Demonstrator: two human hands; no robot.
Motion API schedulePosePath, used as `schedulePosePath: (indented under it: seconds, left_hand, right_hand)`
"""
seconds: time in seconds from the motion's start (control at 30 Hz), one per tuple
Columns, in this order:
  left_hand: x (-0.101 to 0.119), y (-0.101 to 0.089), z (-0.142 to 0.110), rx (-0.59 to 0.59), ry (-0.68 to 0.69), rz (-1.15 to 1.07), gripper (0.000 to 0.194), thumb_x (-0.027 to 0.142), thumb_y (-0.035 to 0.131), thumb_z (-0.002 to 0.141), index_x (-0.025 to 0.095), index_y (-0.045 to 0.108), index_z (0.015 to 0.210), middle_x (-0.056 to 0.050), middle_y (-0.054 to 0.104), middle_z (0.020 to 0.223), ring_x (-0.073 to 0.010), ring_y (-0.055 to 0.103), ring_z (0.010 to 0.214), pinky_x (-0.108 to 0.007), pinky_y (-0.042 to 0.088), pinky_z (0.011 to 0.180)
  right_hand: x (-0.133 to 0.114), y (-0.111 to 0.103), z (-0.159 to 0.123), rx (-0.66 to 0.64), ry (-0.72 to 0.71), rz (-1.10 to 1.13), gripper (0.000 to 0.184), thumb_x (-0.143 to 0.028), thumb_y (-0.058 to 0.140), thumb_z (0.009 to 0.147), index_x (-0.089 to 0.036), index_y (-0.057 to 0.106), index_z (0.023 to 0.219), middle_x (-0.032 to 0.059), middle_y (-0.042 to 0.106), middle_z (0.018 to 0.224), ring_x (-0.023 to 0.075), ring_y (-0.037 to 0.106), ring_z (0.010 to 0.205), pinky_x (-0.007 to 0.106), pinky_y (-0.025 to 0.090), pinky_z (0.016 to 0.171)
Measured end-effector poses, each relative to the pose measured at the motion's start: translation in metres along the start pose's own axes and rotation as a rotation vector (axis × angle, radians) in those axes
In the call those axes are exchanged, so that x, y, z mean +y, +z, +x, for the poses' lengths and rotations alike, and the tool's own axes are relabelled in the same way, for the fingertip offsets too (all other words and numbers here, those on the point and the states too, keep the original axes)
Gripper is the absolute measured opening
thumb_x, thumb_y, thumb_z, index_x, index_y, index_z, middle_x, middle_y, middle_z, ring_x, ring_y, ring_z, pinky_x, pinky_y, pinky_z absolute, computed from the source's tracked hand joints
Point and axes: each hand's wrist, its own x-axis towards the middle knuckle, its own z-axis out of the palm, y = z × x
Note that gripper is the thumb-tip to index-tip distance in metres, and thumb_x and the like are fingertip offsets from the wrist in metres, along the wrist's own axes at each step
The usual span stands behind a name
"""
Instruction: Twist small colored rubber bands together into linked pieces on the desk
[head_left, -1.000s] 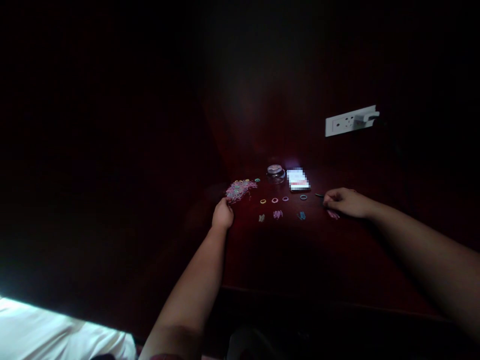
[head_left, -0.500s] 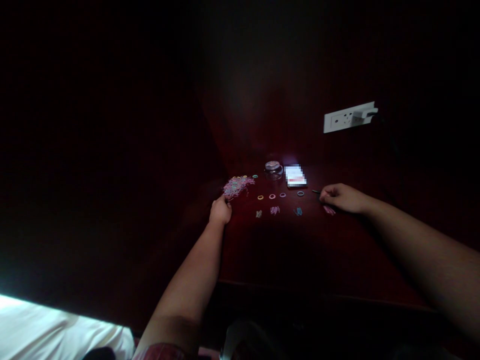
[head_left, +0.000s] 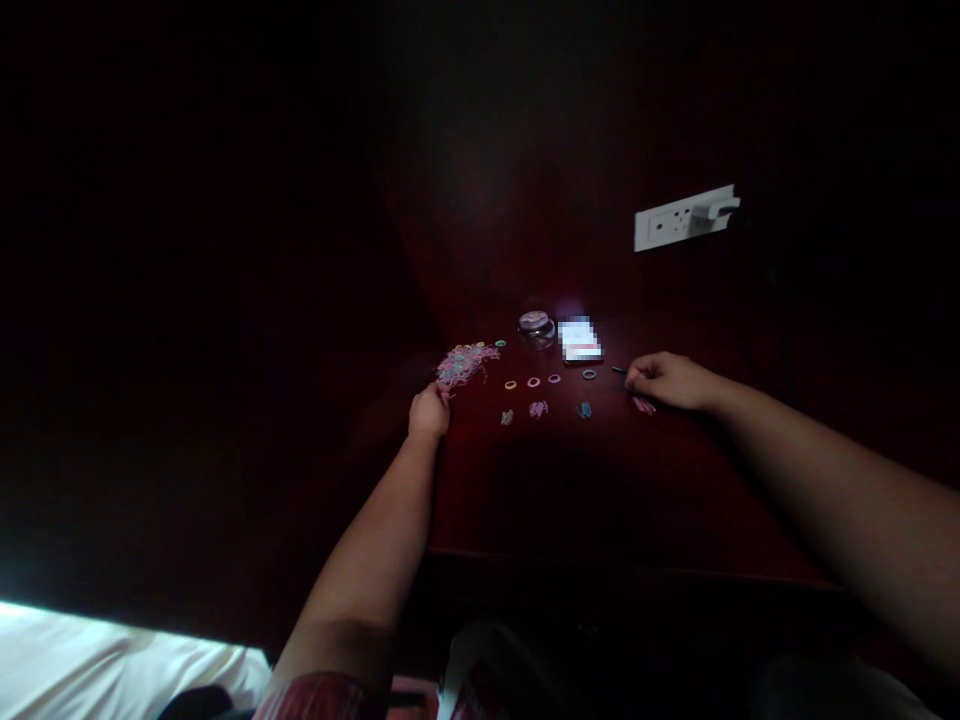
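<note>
Right of centre, a socket (head_left: 684, 218) sits above the dark red surface (head_left: 480, 500); white cloth (head_left: 112, 665) fills the lower left. The hands are apart, the left (head_left: 430, 411) by the pile (head_left: 466, 364), the right (head_left: 670, 380) pinching a dark stick (head_left: 619, 370).

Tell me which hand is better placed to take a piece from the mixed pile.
Left, I'd judge: the left hand sits at the near edge of the mixed pile, while the right hand is off to the right, by the pink bundle.
</note>
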Motion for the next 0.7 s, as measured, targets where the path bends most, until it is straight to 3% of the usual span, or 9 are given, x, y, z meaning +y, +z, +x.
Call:
schedulePosePath:
  seconds: [0.2, 0.3, 0.43, 0.53, 0.6, 0.7]
  left_hand:
    - [0.016, -0.009, -0.009, 0.08, 0.11, -0.068, 0.022, 0.019, 0.043, 0.094, 0.016, 0.062, 0.106, -0.01, 0.067, 0.114, -0.0209, 0.062, 0.109, -0.032, 0.045, 0.099]
    - [0.052, -0.012, -0.012, 0.107, 0.26, -0.201, 0.021, 0.022, 0.044, 0.095, 0.017, 0.06, 0.107, -0.009, 0.067, 0.113, -0.0195, 0.062, 0.106, -0.032, 0.047, 0.098]
    - [0.124, -0.007, -0.022, 0.027, 0.528, -0.485, 0.02, 0.023, 0.051, 0.093, 0.018, 0.058, 0.111, -0.007, 0.068, 0.1, -0.0157, 0.065, 0.091, -0.03, 0.052, 0.087]
    - [0.169, 0.003, -0.039, 0.031, 0.61, -0.716, 0.023, 0.021, 0.056, 0.089, 0.017, 0.056, 0.112, -0.006, 0.067, 0.095, -0.0129, 0.065, 0.082, -0.023, 0.053, 0.071]
    - [0.184, 0.011, -0.052, 0.079, 0.649, -0.78, 0.021, 0.02, 0.058, 0.088, 0.017, 0.058, 0.109, -0.006, 0.067, 0.095, -0.0122, 0.065, 0.082, -0.023, 0.053, 0.071]
    - [0.187, 0.018, -0.064, 0.092, 0.741, -0.748, 0.018, 0.018, 0.063, 0.085, 0.018, 0.061, 0.103, -0.005, 0.067, 0.09, -0.0123, 0.064, 0.08, -0.023, 0.053, 0.071]
  right_hand:
    - [-0.004, 0.002, -0.003, -0.038, -0.012, 0.067, 0.014, -0.033, 0.055, 0.075, -0.021, 0.056, 0.067, 0.0006, 0.067, 0.06, 0.0158, 0.061, 0.058, 0.027, 0.045, 0.061]
    - [-0.012, 0.003, -0.006, 0.021, -0.045, 0.064, 0.012, -0.03, 0.055, 0.075, -0.02, 0.056, 0.068, 0.0007, 0.064, 0.056, 0.0148, 0.058, 0.055, 0.026, 0.043, 0.057]
    - [-0.03, 0.007, -0.012, 0.222, -0.215, 0.001, 0.014, -0.029, 0.057, 0.075, -0.017, 0.062, 0.071, 0.0006, 0.062, 0.065, 0.0131, 0.053, 0.058, 0.025, 0.038, 0.055]
    - [-0.045, 0.014, -0.019, 0.296, -0.345, 0.093, 0.016, -0.03, 0.058, 0.078, -0.017, 0.065, 0.08, -0.0018, 0.054, 0.061, 0.0114, 0.047, 0.056, 0.024, 0.036, 0.053]
    - [-0.055, 0.019, -0.024, 0.316, -0.386, 0.176, 0.018, -0.031, 0.061, 0.078, -0.016, 0.066, 0.088, -0.0027, 0.052, 0.063, 0.0103, 0.045, 0.054, 0.023, 0.035, 0.052]
    - [-0.065, 0.023, -0.03, 0.296, -0.4, 0.237, 0.021, -0.031, 0.063, 0.078, -0.016, 0.065, 0.093, -0.0036, 0.05, 0.063, 0.0089, 0.04, 0.051, 0.022, 0.031, 0.048]
